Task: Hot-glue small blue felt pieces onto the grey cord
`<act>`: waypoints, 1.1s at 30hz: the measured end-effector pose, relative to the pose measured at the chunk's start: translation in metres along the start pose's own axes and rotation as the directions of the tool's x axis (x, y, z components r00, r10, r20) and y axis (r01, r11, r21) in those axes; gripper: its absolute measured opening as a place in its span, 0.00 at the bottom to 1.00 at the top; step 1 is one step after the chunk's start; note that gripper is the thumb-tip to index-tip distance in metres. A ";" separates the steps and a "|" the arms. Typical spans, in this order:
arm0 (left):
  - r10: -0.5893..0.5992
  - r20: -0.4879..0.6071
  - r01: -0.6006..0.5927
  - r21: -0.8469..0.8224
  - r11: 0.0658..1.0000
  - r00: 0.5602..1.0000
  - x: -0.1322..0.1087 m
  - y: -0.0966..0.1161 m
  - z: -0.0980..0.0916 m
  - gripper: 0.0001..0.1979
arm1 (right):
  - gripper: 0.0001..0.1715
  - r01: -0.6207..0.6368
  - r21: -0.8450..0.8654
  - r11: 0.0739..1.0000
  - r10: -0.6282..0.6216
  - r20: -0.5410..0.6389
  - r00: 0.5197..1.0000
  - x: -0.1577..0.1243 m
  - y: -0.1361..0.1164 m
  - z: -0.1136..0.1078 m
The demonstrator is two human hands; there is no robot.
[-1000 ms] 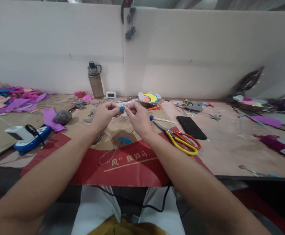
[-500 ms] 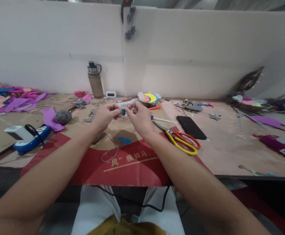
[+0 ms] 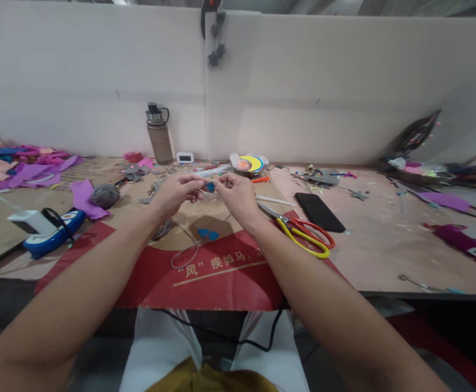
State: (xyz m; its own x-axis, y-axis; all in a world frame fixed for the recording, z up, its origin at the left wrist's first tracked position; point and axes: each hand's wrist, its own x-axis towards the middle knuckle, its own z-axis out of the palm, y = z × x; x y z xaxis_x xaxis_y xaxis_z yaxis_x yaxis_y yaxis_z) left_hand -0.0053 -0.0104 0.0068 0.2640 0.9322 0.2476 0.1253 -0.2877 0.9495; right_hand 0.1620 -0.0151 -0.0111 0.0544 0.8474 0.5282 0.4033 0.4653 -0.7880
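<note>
Change was slight: the small blue piece [image 3: 209,187] had shifted toward our right hand [image 3: 236,197], which pinched it above the red-and-tan cardboard [image 3: 221,286]; whether our curled left hand [image 3: 176,194] gripped anything, we couldn't tell. Handling, we judged, remained unfinished.

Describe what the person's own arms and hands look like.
The left arm and right arm show no sleeves. The left hand and right hand are gloveless, with no watch or bracelet visible. Also worn: white trousers and a mustard garment.
</note>
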 end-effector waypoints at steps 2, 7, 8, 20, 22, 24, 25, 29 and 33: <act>0.043 -0.010 -0.042 0.088 0.995 0.999 -0.002 0.002 0.001 0.13 | 0.09 0.004 -0.021 1.000 -0.004 0.007 1.000 -0.001 0.000 0.001; 0.139 -0.041 -0.115 0.354 0.928 0.989 -0.006 0.008 0.005 0.08 | 0.08 0.027 -0.080 0.996 -0.025 0.031 0.999 -0.005 -0.003 0.004; 0.146 -0.045 -0.117 0.387 0.914 0.988 -0.006 0.008 0.005 0.08 | 0.08 0.029 -0.092 0.995 -0.026 0.035 0.999 -0.006 -0.003 0.004; -0.055 0.018 0.055 0.041 0.998 0.998 -0.001 0.002 0.001 0.10 | 0.08 -0.032 0.038 0.999 0.030 0.065 0.997 -0.005 -0.001 0.005; -0.084 0.045 0.085 -0.018 0.996 0.995 -0.001 0.004 0.000 0.11 | 0.08 -0.039 0.041 0.998 0.037 0.063 0.997 -0.004 0.001 0.004; -0.074 0.044 0.074 -0.001 0.997 0.996 -0.001 0.005 -0.001 0.12 | 0.08 -0.030 0.031 0.999 0.028 0.061 0.998 -0.004 0.001 0.004; -0.055 0.043 0.053 0.032 0.998 0.998 -0.002 0.006 -0.001 0.11 | 0.08 -0.020 0.023 1.000 0.018 0.064 0.998 -0.004 0.001 0.003; 0.062 0.047 -0.073 0.295 0.953 0.997 -0.005 0.007 0.001 0.12 | 0.08 0.024 -0.048 0.999 -0.020 0.080 0.997 -0.008 -0.003 0.003; 0.153 0.023 -0.145 0.479 0.866 0.988 -0.007 0.005 0.003 0.09 | 0.07 0.046 -0.117 0.992 -0.035 0.091 0.995 -0.010 -0.005 0.003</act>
State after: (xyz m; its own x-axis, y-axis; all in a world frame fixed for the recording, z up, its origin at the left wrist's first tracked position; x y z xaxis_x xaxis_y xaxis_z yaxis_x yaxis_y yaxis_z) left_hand -0.0035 -0.0195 0.0092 0.3021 0.8719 0.3854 0.5285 -0.4896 0.6935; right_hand 0.1565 -0.0254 -0.0132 -0.0432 0.8501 0.5248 0.5094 0.4706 -0.7205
